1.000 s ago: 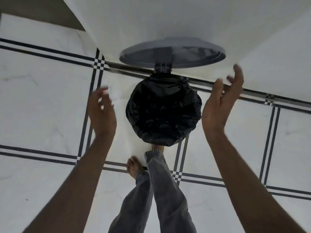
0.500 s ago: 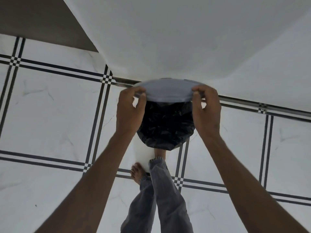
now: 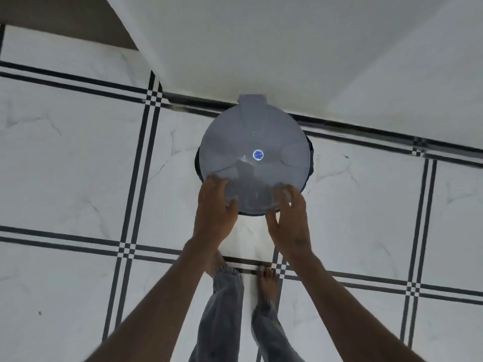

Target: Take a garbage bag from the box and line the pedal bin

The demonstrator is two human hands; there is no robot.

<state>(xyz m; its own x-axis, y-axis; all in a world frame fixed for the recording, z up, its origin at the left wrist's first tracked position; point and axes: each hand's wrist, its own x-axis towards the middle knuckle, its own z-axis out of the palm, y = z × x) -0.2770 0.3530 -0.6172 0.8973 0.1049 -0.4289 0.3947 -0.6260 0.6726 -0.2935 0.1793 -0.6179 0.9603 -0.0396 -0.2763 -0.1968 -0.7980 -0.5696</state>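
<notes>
- Where the white wall (image 3: pixel 261 43) meets the tiled floor (image 3: pixel 65 178), I see the pedal bin (image 3: pixel 254 152) standing with its grey lid (image 3: pixel 251 137) down.
- A thin black edge of the garbage bag (image 3: pixel 310 152) shows under the lid rim.
- My left hand (image 3: pixel 215 207) rests on the lid's near edge, fingers relaxed, holding nothing.
- My right hand (image 3: pixel 287 218) lies with spread fingers at the near rim, gripping nothing.
- Bare feet (image 3: pixel 266 283) stand just behind the bin.

Glossy grey plastic lid (image 3: pixel 254 142) (probably translucent), polished marble-look floor (image 3: pixel 65 158), matt white wall (image 3: pixel 261 43).
</notes>
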